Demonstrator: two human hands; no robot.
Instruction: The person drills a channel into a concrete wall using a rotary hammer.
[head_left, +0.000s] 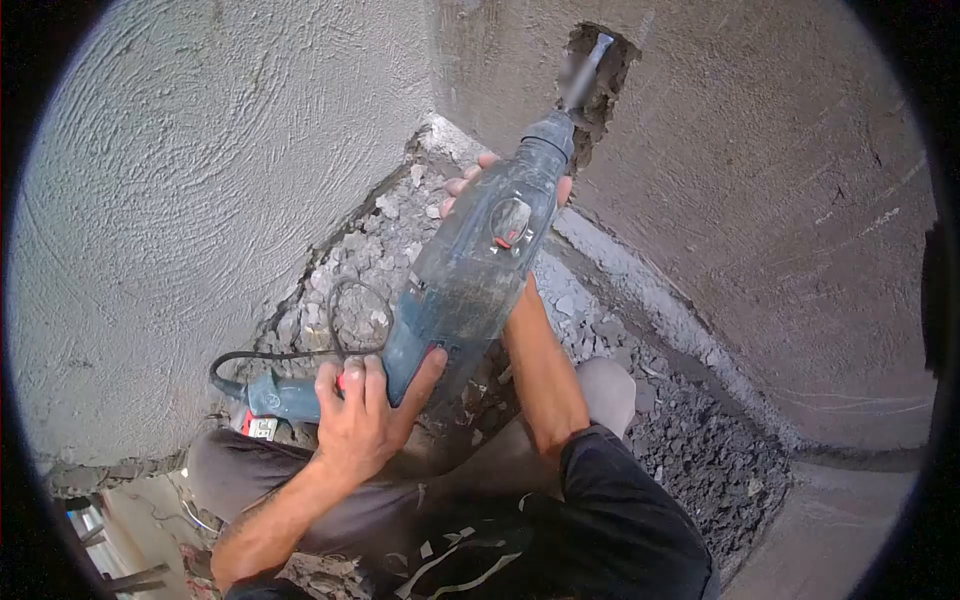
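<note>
Left hand (362, 415) closed tight round drill (470, 270) rear handle. Right hand (468, 184) wrapped under drill nose (fingertips only visible). Bit (585, 70) ahead of drill, in hole (617, 85). Rubble (375, 250) below drill.

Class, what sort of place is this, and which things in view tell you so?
Probably a building site or a room under renovation: bare rough-plastered walls, a ragged slot chiselled into one wall, loose rubble, and a dusty hammer drill gripped by the left hand and right hand.
</note>
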